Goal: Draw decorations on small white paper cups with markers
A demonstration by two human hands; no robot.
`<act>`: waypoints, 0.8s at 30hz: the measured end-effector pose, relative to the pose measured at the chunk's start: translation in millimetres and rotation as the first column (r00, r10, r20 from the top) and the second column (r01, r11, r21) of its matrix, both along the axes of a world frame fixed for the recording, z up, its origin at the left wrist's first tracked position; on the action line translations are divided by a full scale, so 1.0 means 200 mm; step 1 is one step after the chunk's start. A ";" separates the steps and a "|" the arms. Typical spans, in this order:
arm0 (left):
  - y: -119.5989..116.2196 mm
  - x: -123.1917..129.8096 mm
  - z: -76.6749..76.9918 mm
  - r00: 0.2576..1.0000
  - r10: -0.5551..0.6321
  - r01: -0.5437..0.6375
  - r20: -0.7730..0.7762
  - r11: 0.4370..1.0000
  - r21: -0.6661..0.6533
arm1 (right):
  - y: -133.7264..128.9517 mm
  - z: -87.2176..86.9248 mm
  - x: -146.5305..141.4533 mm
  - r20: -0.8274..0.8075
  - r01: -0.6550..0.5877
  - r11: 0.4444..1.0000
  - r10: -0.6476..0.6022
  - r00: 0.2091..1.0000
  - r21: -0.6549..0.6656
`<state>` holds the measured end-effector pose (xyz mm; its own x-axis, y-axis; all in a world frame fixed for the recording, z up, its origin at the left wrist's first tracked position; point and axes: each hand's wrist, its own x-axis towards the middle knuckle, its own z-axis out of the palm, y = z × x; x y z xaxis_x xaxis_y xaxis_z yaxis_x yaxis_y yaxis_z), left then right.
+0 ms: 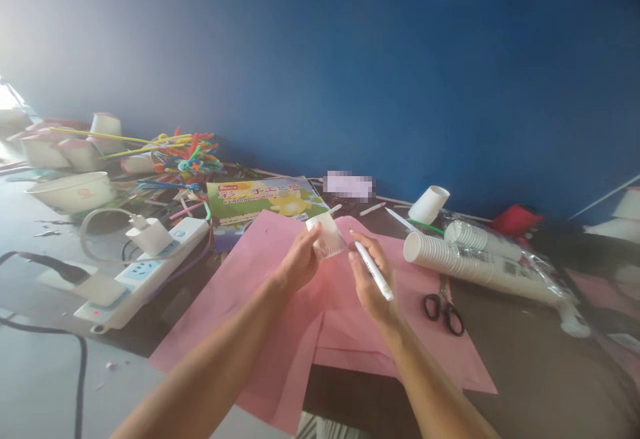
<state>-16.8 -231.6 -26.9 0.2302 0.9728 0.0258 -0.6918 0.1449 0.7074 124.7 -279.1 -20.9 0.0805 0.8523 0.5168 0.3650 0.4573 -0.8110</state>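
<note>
My left hand (pixel 301 257) grips a small white paper cup (pixel 327 235), tilted over the pink paper. Faint dark marks show on the cup's side near its lower edge. In my right hand (pixel 371 272) is a white marker (pixel 373 271), its shaft slanting down toward my wrist and its tip end close to the cup. Whether the tip touches the cup I cannot tell. Beneath both hands lie large overlapping sheets of pink paper (pixel 260 305). Black-handled scissors (pixel 444 312) rest on the paper's right side, near my right hand.
A power strip (pixel 145 272) with plugs and cables lies left. Behind are a craft-paper pack (pixel 270 202), colourful pipe cleaners (pixel 193 155) and a paper bowl (pixel 73 192). Stacked paper cups (pixel 480 269) in plastic and one upturned cup (pixel 429 204) stand right. A blue wall (pixel 380 72) rises behind.
</note>
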 end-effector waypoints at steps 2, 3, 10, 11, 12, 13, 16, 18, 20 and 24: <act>0.01 -0.01 -0.02 1.000 0.009 -0.008 -0.023 1.000 0.010 | -0.01 0.01 0.00 0.005 -0.020 1.000 0.020 1.000 -0.005; 0.01 -0.01 -0.02 1.000 0.011 -0.011 -0.026 1.000 0.007 | -0.01 0.01 0.00 0.005 -0.029 0.999 0.029 1.000 -0.014; 0.02 -0.01 -0.03 0.999 0.041 -0.041 -0.015 0.999 -0.003 | -0.03 0.04 0.00 -0.046 -0.047 0.999 0.046 0.998 -0.013; 0.02 -0.01 -0.02 0.999 0.047 -0.047 -0.013 0.999 -0.006 | -0.04 0.04 0.00 -0.063 -0.042 0.999 0.042 0.997 -0.002; 0.02 -0.01 -0.02 0.999 0.050 -0.050 -0.013 0.999 -0.011 | -0.04 0.05 0.01 -0.084 -0.042 0.999 0.042 0.996 0.007; 0.02 -0.01 -0.02 0.999 0.049 -0.049 -0.017 0.999 -0.019 | -0.03 0.05 0.01 -0.106 -0.046 0.999 0.047 0.993 0.010; 0.02 -0.01 -0.02 0.998 0.038 -0.040 -0.040 0.997 -0.062 | -0.02 0.04 0.03 -0.183 -0.063 0.998 0.062 0.981 -0.003; 0.02 -0.02 -0.03 0.997 0.041 -0.046 -0.063 0.996 -0.082 | -0.02 0.02 0.03 -0.239 -0.079 0.997 0.071 0.968 -0.024; 0.02 -0.02 -0.03 0.995 0.056 -0.063 -0.077 0.994 -0.089 | -0.02 0.01 0.03 -0.264 -0.104 0.993 0.087 0.961 -0.051; 0.02 -0.01 -0.03 0.995 0.068 -0.077 -0.079 0.991 -0.106 | -0.02 0.01 0.01 -0.228 -0.110 0.991 0.091 0.969 -0.072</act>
<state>-18.6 -226.8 -33.5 0.1563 0.9831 -0.0955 -0.6486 0.1751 0.7407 127.2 -283.2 -18.2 0.0982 0.9012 0.4222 0.1252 0.4097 -0.9036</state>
